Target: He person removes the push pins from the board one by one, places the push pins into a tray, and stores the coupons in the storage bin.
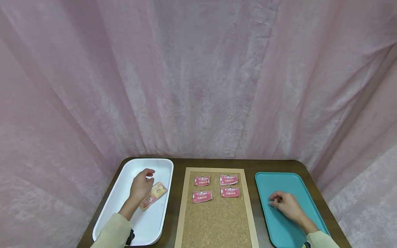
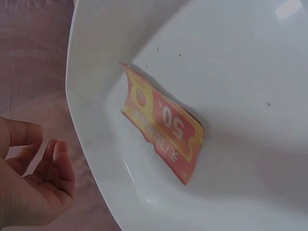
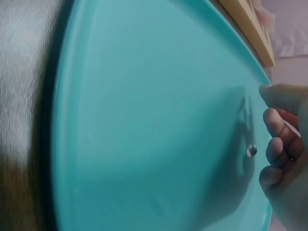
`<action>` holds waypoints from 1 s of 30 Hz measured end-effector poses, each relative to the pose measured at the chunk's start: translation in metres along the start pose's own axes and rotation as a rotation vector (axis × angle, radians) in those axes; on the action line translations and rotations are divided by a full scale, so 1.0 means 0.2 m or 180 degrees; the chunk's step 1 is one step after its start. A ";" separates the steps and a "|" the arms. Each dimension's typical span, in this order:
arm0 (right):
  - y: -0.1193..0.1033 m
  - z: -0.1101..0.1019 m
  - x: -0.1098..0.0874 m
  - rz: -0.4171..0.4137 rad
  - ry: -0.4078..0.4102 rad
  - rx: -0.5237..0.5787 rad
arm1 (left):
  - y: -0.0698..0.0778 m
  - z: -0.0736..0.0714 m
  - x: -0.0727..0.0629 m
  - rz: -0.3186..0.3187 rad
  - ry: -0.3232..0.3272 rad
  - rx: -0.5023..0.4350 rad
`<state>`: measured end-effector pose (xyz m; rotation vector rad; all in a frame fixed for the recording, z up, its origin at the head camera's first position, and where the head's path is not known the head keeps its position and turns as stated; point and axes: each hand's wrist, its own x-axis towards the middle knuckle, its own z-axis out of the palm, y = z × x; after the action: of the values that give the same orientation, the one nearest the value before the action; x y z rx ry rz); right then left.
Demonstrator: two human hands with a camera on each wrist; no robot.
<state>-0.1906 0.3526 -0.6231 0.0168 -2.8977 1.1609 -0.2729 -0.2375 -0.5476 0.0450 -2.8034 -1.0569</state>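
Coupons [image 1: 155,195] came to five that I could count: one loose in the white tray [image 1: 155,227], and four red coupons [image 1: 230,192] in two rows of two on the upper part of the cork board [image 1: 217,224]. Board, white tray and one teal tray [image 1: 297,186] stood side by side on the bench [image 1: 176,193]. The loose coupon lay just right of the left hand [image 1: 141,186], apart from it, and well away from the right hand [image 1: 285,206]. Its long axis ran slantwise, the end marked 50 nearer the person, the other toward the tray's far right. Both hands hung with fingers loosely bent, grasping nothing I could see, the right above the teal tray, near one small pin [image 3: 251,150].
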 end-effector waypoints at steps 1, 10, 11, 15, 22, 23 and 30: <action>-0.01 0.01 0.00 0.0002 -0.0019 0.0032 | 0.01 0.01 0.00 0.0003 0.0011 -0.0010; -0.10 0.07 0.04 -0.0020 0.0041 0.0163 | 0.09 0.08 -0.01 0.0165 -0.0056 -0.0124; -0.11 0.08 0.04 -0.0036 0.0025 0.0180 | 0.11 0.08 -0.01 0.0183 -0.0059 -0.0131; -0.15 0.09 0.07 -0.0062 0.0023 0.0292 | 0.16 0.10 -0.01 0.0222 -0.0092 -0.0216; -0.20 0.12 0.10 -0.0142 0.0025 0.0312 | 0.27 0.15 0.00 0.0301 -0.0210 -0.0468; -0.21 0.12 0.11 -0.0151 0.0017 0.0317 | 0.29 0.15 0.00 0.0324 -0.0228 -0.0492; -0.24 0.14 0.12 -0.0105 -0.0027 0.0365 | 0.36 0.22 0.00 0.0515 -0.0304 -0.0444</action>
<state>-0.2143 0.2978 -0.6102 0.0710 -2.8225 1.3225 -0.2776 -0.1540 -0.5328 -0.2494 -2.7501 -1.2408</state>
